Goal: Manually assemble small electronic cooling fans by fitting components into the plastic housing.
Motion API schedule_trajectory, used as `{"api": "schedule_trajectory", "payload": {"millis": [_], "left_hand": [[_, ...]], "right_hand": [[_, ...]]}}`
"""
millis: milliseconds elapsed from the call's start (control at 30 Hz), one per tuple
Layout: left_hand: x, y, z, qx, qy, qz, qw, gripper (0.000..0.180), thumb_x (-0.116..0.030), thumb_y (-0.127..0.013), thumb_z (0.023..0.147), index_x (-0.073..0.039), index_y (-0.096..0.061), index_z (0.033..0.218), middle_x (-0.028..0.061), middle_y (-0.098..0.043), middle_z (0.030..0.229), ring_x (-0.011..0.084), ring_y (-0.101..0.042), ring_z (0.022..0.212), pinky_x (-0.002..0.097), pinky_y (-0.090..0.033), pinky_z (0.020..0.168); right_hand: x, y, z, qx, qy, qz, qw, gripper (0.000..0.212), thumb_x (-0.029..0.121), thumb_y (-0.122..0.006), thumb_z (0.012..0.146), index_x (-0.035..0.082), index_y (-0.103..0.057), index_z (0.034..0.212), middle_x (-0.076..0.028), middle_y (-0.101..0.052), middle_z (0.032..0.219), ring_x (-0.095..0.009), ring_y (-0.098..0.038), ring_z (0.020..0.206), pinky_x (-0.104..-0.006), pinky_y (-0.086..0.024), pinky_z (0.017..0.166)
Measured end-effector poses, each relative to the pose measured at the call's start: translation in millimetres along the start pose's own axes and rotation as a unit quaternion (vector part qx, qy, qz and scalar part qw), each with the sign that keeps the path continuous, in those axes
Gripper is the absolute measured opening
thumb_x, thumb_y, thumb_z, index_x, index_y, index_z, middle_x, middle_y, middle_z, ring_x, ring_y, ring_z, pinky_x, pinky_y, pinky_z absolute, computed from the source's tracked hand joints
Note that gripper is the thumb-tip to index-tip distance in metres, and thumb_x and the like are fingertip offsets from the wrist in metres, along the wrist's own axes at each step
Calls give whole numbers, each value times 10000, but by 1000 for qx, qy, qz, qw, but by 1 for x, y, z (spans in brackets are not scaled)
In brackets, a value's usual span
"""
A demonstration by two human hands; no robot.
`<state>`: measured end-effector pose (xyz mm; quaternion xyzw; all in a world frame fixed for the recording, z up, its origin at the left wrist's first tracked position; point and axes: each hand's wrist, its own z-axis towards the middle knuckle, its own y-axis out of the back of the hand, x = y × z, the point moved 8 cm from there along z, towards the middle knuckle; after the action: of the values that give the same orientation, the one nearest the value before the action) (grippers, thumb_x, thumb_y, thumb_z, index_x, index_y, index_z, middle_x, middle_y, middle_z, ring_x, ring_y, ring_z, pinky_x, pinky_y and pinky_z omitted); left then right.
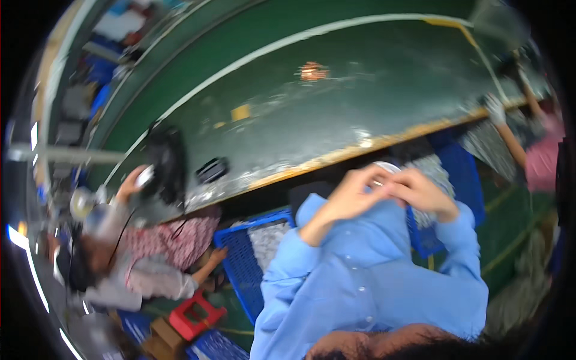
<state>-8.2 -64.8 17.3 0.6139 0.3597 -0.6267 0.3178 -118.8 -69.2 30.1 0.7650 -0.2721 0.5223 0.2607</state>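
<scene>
My left hand (pixel 355 193) and my right hand (pixel 420 191) meet in front of my body, just short of the table's near edge. Their fingers are bent in and pressed together around a small white round piece (pixel 387 167). Only its curved upper rim shows; the fingers cover the rest, and blur hides its exact kind. Both hands seem to grip it, thumbs close together.
The long green table (pixel 360 90) carries an orange patch (pixel 313 71), a yellow square (pixel 240 112) and a black case (pixel 212 170). Blue crates (pixel 241 258) flank me. A co-worker sits left near a red stool (pixel 195 317); another reaches in from the right.
</scene>
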Motion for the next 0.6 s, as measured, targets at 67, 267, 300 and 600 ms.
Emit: {"api": "schedule_trajectory", "payload": {"millis": [67, 267, 300, 600], "left_hand": [[30, -10, -9, 24, 11, 17, 1000, 244, -236, -673, 956, -17, -648, 1060, 60, -672, 904, 96, -608, 804, 265, -501, 698], [36, -13, -27, 47, 71, -51, 995, 266, -277, -654, 974, -20, -597, 929, -43, -538, 770, 18, -442, 687, 233, -384, 587], [37, -13, -28, 60, 75, -47, 994, 274, -291, -630, 987, -30, -586, 913, -42, -533, 764, 24, -442, 688, 231, -382, 593], [38, -22, -43, 137, 135, -171, 966, 297, -349, -479, 1059, -69, -556, 997, -30, -512, 775, 59, -453, 681, 230, -385, 615]], "right_hand": [[-3, -2, -9, 1, -20, -27, 999, 289, 198, -592, 952, 19, -586, 726, -3, -528, 543, -63, -466, 500, -282, -338, 454], [2, -12, -6, 29, -10, -147, 989, 229, 114, -598, 895, -7, -547, 708, -83, -463, 500, -103, -427, 445, -328, -279, 440], [7, -13, -4, 35, -10, -160, 986, 204, 110, -602, 892, -1, -557, 727, -84, -481, 503, -121, -436, 437, -330, -280, 439], [32, -24, 5, 100, 69, -162, 979, 112, 127, -638, 889, 23, -655, 852, -97, -543, 554, -227, -485, 449, -343, -332, 461]]}}
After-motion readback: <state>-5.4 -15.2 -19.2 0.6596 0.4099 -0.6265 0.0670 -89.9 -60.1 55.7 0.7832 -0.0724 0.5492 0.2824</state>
